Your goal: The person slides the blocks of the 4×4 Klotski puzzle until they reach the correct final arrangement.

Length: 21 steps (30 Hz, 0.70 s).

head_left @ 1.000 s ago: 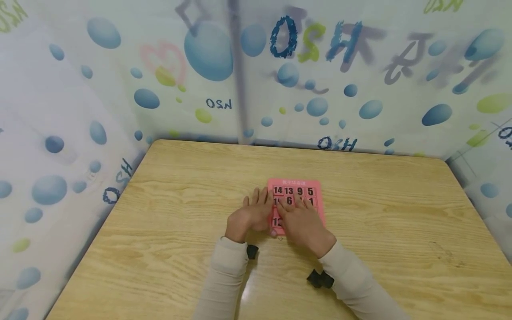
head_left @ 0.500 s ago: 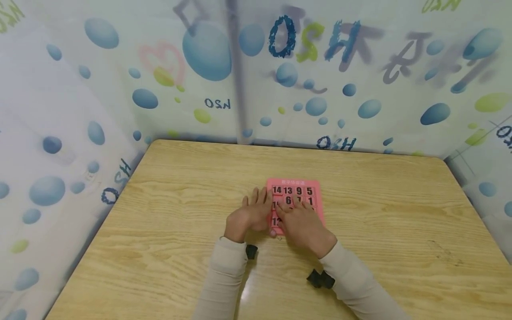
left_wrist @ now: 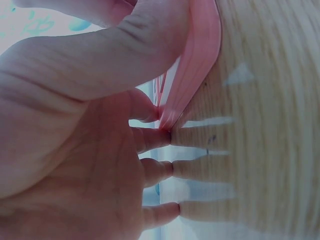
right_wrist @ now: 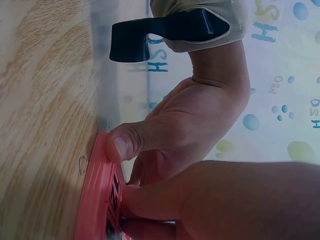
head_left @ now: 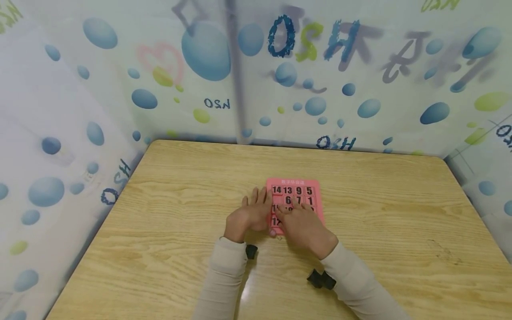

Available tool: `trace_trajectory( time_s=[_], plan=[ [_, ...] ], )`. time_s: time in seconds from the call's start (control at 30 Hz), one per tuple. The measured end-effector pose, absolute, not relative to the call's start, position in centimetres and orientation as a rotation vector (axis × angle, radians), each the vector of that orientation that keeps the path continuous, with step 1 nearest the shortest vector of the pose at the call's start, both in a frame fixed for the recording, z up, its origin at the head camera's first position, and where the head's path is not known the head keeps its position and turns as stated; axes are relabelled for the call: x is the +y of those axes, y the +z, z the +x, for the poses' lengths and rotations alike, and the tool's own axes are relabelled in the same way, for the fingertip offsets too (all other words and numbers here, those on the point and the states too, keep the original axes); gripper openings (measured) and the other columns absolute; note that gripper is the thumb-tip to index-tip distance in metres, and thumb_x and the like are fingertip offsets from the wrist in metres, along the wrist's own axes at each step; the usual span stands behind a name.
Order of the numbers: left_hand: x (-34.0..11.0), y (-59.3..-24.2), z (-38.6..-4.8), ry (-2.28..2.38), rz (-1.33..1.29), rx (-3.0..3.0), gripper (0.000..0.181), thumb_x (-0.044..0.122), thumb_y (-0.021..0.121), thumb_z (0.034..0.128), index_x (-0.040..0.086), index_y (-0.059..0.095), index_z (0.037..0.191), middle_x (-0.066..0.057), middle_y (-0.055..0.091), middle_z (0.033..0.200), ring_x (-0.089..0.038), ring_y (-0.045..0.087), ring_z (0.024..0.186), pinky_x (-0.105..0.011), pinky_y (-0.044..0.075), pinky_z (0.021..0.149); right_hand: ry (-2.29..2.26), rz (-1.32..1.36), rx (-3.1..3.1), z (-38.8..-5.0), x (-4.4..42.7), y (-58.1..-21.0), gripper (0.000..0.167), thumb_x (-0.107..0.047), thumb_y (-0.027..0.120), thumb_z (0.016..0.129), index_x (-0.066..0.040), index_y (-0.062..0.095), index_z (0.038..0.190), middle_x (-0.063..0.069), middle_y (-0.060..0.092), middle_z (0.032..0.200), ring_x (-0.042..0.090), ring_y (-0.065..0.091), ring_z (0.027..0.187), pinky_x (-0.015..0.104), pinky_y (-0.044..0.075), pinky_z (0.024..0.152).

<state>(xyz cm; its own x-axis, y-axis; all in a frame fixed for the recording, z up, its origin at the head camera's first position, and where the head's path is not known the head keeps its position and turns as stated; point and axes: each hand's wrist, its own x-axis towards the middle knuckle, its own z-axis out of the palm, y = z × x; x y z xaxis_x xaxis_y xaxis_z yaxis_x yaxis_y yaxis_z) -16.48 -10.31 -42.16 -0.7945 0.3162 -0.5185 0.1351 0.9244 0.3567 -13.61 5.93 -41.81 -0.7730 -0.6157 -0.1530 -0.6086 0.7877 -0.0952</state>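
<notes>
On the wooden table (head_left: 380,200), a pink puzzle (head_left: 289,195) lies under right-hand fingers (head_left: 297,208).

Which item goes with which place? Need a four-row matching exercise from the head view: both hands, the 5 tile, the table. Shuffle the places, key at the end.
Items
1. Left hand
2. Right hand
3. 5 tile
4. Wood-grain table

Places
A. Top-right slot of the sliding number puzzle
B. Underneath the puzzle
C. At the puzzle's left edge
D. Over the puzzle's lower rows

Pairs: 1-C, 2-D, 3-A, 4-B
</notes>
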Motion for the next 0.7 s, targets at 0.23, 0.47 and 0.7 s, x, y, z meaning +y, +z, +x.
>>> trace_trajectory(
  time_s=[0.23, 0.47, 0.7],
  plan=[
    [-10.27, -42.17, -16.54, 0.388, 0.337, 2.491, 0.117, 0.042, 0.079, 0.0803, 0.005, 0.001, 0.16, -0.015, -0.008, 0.166, -0.035, -0.012, 0.152, -0.056, 0.003, 0.123, -0.036, -1.003, 2.818, -13.53, 5.94, -41.7, 0.037, -0.014, 0.058, 0.096, -0.01, 0.065, 0.133, 0.007, 0.062, 0.137, 0.04, 0.053, 0.129, 0.056, 0.049, 0.097],
    [-10.26, -42.21, -16.57, 0.381, 0.338, 2.493, 0.118, 0.041, 0.08, 0.0799, 0.005, 0.001, 0.16, -0.015, -0.008, 0.166, -0.035, -0.012, 0.152, -0.056, 0.003, 0.122, -0.034, -1.015, 2.833, -13.43, 5.88, -41.55, 0.033, -0.012, 0.059, 0.096, -0.01, 0.068, 0.128, 0.01, 0.066, 0.13, 0.037, 0.055, 0.128, 0.057, 0.049, 0.098],
    [-10.29, -42.23, -16.6, 0.389, 0.339, 2.493, 0.118, 0.042, 0.081, 0.0796, 0.005, 0.001, 0.16, -0.015, -0.007, 0.166, -0.035, -0.011, 0.152, -0.056, 0.004, 0.122, -0.133, -1.057, 2.849, -14.06, 6.1, -41.7, 0.021, -0.015, 0.056, 0.098, -0.009, 0.073, 0.11, 0.009, 0.074, 0.104, 0.031, 0.066, 0.106, 0.051, 0.054, 0.087]
  ],
)
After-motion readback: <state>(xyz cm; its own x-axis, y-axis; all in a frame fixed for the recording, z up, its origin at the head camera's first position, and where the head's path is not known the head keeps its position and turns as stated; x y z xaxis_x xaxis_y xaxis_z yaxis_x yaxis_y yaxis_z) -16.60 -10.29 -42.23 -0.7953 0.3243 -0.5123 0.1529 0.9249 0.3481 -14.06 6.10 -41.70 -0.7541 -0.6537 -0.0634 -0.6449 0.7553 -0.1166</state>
